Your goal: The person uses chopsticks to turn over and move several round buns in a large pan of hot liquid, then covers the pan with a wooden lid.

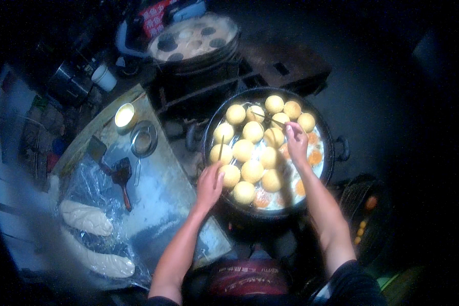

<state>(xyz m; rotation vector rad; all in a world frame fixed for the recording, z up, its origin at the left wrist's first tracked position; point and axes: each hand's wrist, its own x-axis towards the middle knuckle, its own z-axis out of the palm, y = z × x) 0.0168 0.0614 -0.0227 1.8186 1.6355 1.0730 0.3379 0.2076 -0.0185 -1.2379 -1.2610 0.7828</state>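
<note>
Several round golden dough balls (252, 131) fill the left and upper part of a big round black pan (271, 214) with side handles. Fried eggs (315, 157) with orange yolks lie along its right and lower side. My left hand (209, 184), at the pan's left edge, is closed on a thin dark stick (221, 149) that points up over the left balls. Over the upper right of the pan, my right hand (297, 143) grips another thin stick (268, 119), its tip reaching left among the upper balls. Whether either stick touches a ball, I cannot tell.
On the worktable (163, 204) at left are a yellow-filled bowl (124, 116), a strainer (144, 138), a dark spatula (122, 176) and dough rolls (86, 217) under plastic. A round stove (194, 38) with holes stands behind. A dark basket (362, 219) is at right.
</note>
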